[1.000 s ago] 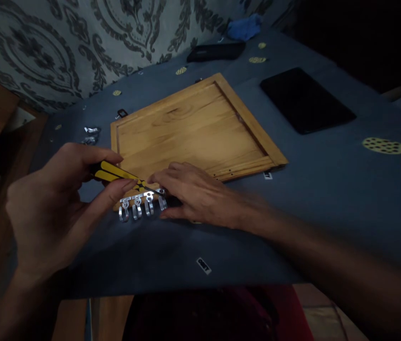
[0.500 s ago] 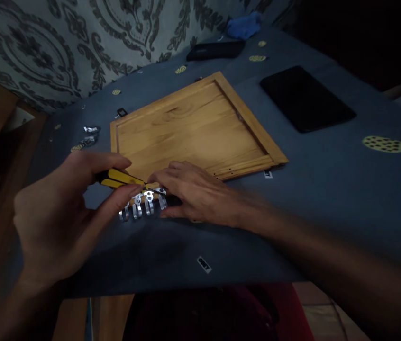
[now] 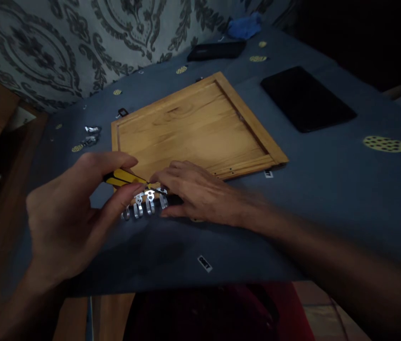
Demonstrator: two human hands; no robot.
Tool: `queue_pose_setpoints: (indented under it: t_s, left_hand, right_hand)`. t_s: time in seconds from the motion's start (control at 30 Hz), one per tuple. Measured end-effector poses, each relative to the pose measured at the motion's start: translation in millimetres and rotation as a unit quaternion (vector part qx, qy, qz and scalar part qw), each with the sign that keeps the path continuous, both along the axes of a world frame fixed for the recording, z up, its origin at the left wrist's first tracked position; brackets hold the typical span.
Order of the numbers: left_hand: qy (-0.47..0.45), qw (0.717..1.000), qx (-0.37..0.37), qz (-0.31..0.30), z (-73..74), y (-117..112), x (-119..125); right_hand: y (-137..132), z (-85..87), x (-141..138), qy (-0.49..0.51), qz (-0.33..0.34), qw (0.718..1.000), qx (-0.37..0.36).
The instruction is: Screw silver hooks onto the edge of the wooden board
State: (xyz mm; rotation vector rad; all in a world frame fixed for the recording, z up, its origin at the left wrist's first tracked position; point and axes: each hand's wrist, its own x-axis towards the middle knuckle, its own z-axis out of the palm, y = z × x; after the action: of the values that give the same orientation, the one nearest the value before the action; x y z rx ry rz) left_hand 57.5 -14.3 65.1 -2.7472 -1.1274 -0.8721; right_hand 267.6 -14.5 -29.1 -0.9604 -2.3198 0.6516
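- Screwdriver with a yellow-and-black handle (image 3: 124, 178), slanting above the left part of the panel's near edge, its dark shaft reaching right to the rightmost hook (whether the tip sits in a screw is too small to tell).
- Person's left hand (image 3: 68, 218), pinching that handle between thumb and fingertips.
- Person's right hand (image 3: 200, 196), at the rightmost hook and the shaft's end, thumb on the near side, fingers reaching over the wood; whether it grips the hook or steadies the shaft cannot be told.
- Row of four curved silvery metal hooks (image 3: 150, 203) along that edge, the leftmost partly behind the left thumb.
- Framed rectangular panel of yellowish-brown wood (image 3: 193, 123), flat on a dark blue tablecloth with yellow prints (image 3: 257, 246).
- Loose shiny metal pieces (image 3: 93, 129), left of the panel.
- Flat black rectangular slab (image 3: 307, 99), right of the panel.
- Long black object (image 3: 216, 51), beyond the panel's far side, near a crumpled blue cloth (image 3: 245, 26).
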Motion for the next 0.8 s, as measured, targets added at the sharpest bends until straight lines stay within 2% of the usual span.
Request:
queue_pose_setpoints:
  t_s: [0.13,0.37,0.47,0.57,0.8]
  left_hand:
    - [-0.002,1.0,-0.006,-0.03,0.3,1.0,-1.0]
    - [-0.009,0.997,-0.072,0.017,2.7,-1.6,-0.2]
    - [-0.024,0.993,-0.115,0.009,3.7,-0.2,-2.1]
    - [-0.022,0.993,-0.112,-0.01,4.2,1.5,-4.1]
    - [-0.085,0.989,-0.112,0.047,5.2,0.4,-2.8]
  right_hand:
    - [0.5,-2.3,0.0,-0.001,0.0,1.0,0.004]
    - [1.1,-1.1,-0.2,-0.009,0.004,1.0,0.01]
    - [1.4,-0.4,-0.6,-0.009,0.003,1.0,0.012]
    - [1.4,-1.4,-0.6,-0.002,0.001,1.0,0.013]
    - [1.6,-1.6,-1.5,-0.01,-0.003,1.0,0.013]
